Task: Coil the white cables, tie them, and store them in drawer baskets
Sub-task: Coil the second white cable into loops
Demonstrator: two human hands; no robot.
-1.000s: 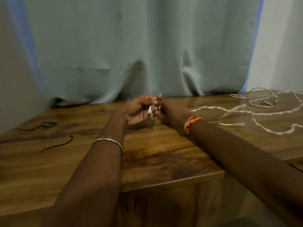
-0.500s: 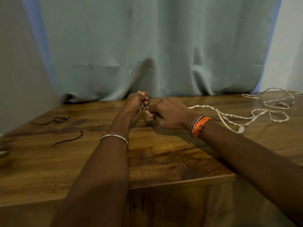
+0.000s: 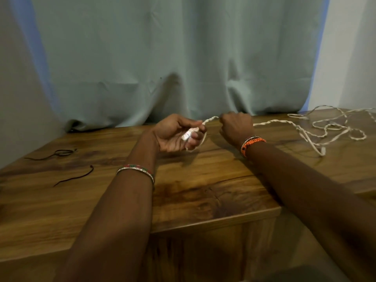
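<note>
A twisted white cable (image 3: pixel 301 131) lies tangled across the right part of the wooden table (image 3: pixel 203 192). Its near end runs to the middle, where both hands hold it just above the tabletop. My left hand (image 3: pixel 177 135) is palm up, its fingers curled round the cable's white plug end and a first loop. My right hand (image 3: pixel 236 127) is a fist gripping the cable a little to the right, with a short taut stretch of cable between the two hands. Drawer baskets are not in view.
Two thin black ties lie on the table's left side, one looped (image 3: pixel 59 153) and one straight (image 3: pixel 75 177). A grey-green curtain (image 3: pixel 173 58) hangs behind the table. The table's front edge runs below my forearms.
My hands have drawn apart: the right hand moved right along the cable, and the left hand turned palm up with the plug end showing. More of the cable has slid toward the middle.
</note>
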